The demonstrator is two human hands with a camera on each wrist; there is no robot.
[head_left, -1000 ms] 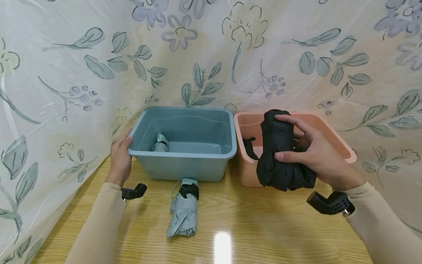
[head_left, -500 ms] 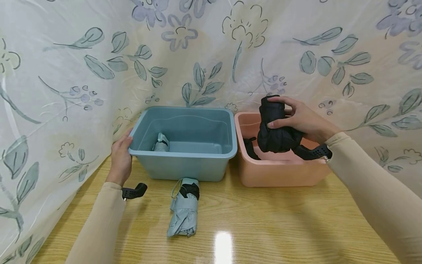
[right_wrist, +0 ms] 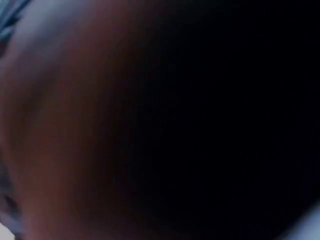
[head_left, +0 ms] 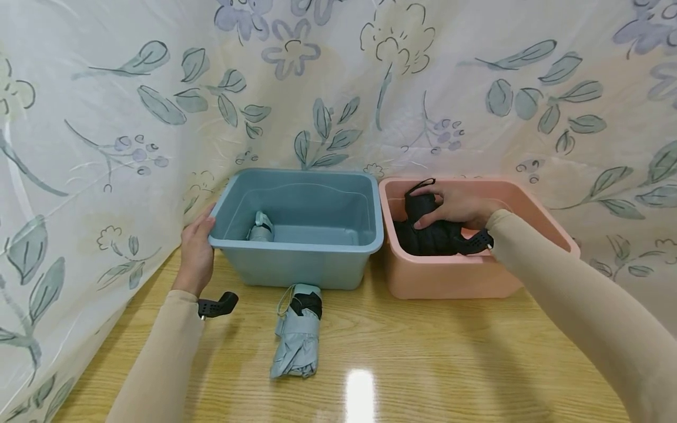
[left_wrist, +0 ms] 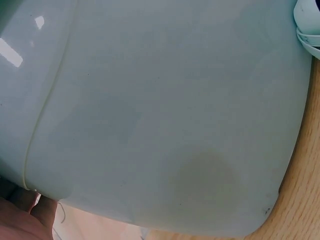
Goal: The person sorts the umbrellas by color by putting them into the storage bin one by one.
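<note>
My right hand (head_left: 455, 205) reaches down into the pink bin (head_left: 455, 282), thumb and fingers gripping the end of a black folded umbrella (head_left: 420, 205). A thin black loop sticks up there. More black fabric (head_left: 423, 239) lies below the hand; how it divides between items is hidden. My left hand (head_left: 197, 252) rests with fairly straight fingers against the left end of the blue bin (head_left: 296, 264). In the left wrist view, fingertips (left_wrist: 45, 212) touch the bin near its rim. The right wrist view is dark and blurred.
A grey-blue folded umbrella (head_left: 298, 346) lies on the wooden table (head_left: 423, 364) before the blue bin. Another pale grey-blue item with a handle (head_left: 261, 230) is inside that bin. Floral cloth (head_left: 338, 82) hangs behind and at the left.
My right hand has carried the black umbrella from in front of the pink bin, up over its rim, then down inside. The left hand stays at the blue bin.
</note>
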